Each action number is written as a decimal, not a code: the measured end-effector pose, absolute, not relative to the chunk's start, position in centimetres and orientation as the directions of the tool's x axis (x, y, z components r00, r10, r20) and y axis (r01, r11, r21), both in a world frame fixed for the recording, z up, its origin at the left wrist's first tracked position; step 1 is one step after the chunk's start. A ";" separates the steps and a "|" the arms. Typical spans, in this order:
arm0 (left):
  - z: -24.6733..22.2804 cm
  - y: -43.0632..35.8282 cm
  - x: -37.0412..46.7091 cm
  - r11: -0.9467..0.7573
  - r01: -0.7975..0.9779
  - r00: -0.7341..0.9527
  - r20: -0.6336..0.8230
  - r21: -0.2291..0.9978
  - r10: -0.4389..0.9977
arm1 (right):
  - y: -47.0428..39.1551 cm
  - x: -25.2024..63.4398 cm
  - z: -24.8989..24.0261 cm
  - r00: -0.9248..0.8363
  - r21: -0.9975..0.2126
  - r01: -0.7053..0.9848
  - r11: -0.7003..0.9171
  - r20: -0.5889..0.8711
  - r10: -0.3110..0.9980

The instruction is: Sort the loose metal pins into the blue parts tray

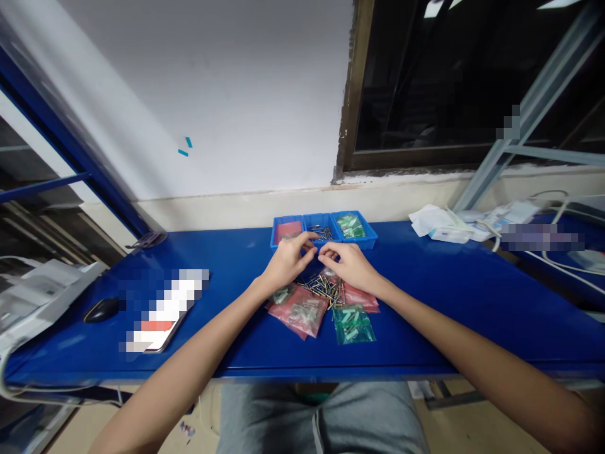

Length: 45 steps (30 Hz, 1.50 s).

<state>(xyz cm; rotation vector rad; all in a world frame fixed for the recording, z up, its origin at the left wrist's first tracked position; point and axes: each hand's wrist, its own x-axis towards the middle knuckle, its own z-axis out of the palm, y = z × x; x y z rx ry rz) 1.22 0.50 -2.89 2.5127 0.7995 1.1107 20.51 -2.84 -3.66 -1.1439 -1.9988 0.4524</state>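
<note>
My left hand is above the loose metal pins, its fingers curved and its thumb and index fingertips apart; nothing shows between them. Just across from it, my right hand has its fingers curled in against the thumb. Whatever may be in that pinch is too small to make out. Beneath both hands lies a pile of thin metal pins, gold and silver in colour. Around the pile are pink plastic bags with pale small parts inside, partly covered by the pins, and a green plastic bag of white pieces.
A blue three-compartment tray stands behind my hands, holding pink bags, metal pins and green bags. On the blue table are a phone-like device and a black mouse at left. White tissues and cables lie at right.
</note>
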 end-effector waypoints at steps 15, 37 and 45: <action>-2.9 0.2 1.6 -0.725 0.309 0.492 0.550 0.615 0.676 | -3.1 20.2 -3.5 -0.326 -0.572 0.595 0.565 0.472 0.819; -3.6 0.9 1.1 -0.761 0.345 0.635 0.461 0.549 0.620 | -3.0 20.6 -3.2 -0.272 -0.591 0.621 0.514 0.452 0.849; -3.2 0.4 1.4 -0.757 0.412 0.589 0.486 0.507 0.646 | -2.9 20.5 -3.5 -0.321 -0.552 0.637 0.538 0.445 0.836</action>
